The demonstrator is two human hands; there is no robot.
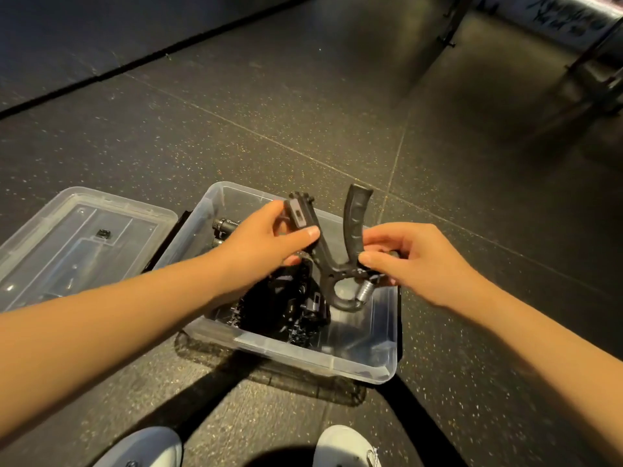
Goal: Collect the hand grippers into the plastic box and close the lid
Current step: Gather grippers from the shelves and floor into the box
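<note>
The lid [77, 237] lies left of the plastic box [364, 362], and above it the left hand [266, 241] grips one handle of a hand gripper [357, 217] while the right hand [414, 257] pinches its spring end

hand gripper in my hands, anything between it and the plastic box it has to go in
Nothing visible does. The left hand and right hand hold the hand gripper above the open plastic box; the lid lies on the floor beside it. Other grippers are piled in its left part; the right looks free.
</note>
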